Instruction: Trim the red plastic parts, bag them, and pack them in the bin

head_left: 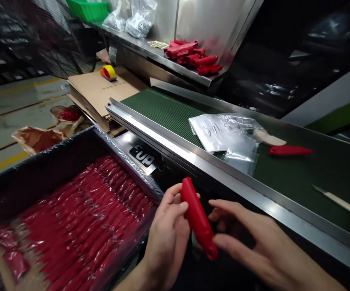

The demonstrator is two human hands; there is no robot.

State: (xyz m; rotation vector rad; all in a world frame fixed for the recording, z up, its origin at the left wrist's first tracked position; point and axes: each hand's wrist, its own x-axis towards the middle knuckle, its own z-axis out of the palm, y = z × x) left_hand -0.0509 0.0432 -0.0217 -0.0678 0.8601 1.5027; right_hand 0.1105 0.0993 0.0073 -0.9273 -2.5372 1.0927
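1. Red moulded plastic tube point(196, 218): tilted, in front of the steel belt rail point(223, 182); partly hidden by left-hand fingers.
2. Left hand point(165, 238): curled, gripping the tube.
3. Right hand point(262, 246): open, empty, fingers spread just beside the tube; contact unclear.
4. Black crate point(41, 178): rows of red pieces under clear film, hard to make out; cut off by the frame.
5. Green belt point(320, 178): second red piece point(290, 150) beside clear plastic bags point(223, 133).

Green belt point(162, 113) runs across the middle to the right, with a plastic bag point(226, 133), a red tube point(290, 150) and a pale strip point(341, 204) lying on it. Steel shelf point(175, 62) up top holds a pile of red parts point(189, 54), bags of washers point(140, 24) and a green crate point(86, 9). Over on the left, the concrete floor point(13, 105) has brown paper bags point(37, 139) on it, and there's a tape roll point(108, 72) sitting on flattened cardboard point(98, 91).
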